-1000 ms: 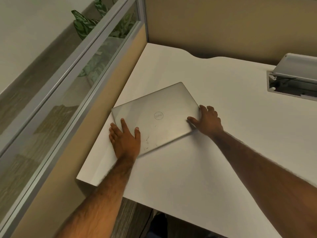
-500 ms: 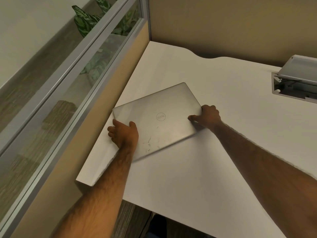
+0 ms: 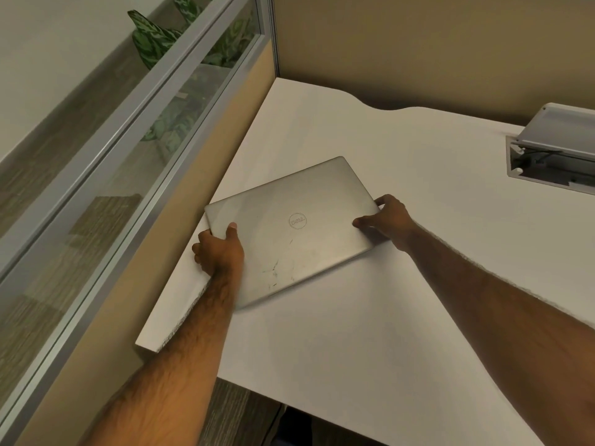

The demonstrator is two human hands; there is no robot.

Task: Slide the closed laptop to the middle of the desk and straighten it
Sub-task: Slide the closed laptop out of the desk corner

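Note:
A closed silver laptop point(image 3: 299, 226) with a round logo on its lid lies skewed on the white desk point(image 3: 370, 317), close to the desk's left edge. My left hand point(image 3: 219, 249) grips the laptop's near-left corner, thumb on the lid and fingers curled under the edge. On the opposite side, my right hand point(image 3: 386, 220) holds the right edge, thumb on top and fingers wrapped around the far-right corner. The laptop's near edge looks slightly raised off the desk, with a shadow beneath it.
A tan partition with a glass pane point(image 3: 154, 175) runs along the desk's left side, with a leafy plant point(image 3: 154, 43) behind it. A tan wall closes the back. An open cable hatch point(image 3: 557, 149) with a raised grey lid sits at the desk's far right.
Both hands went from lying flat on the laptop to gripping its edges. The laptop has stayed near the left edge, its near side lifting slightly.

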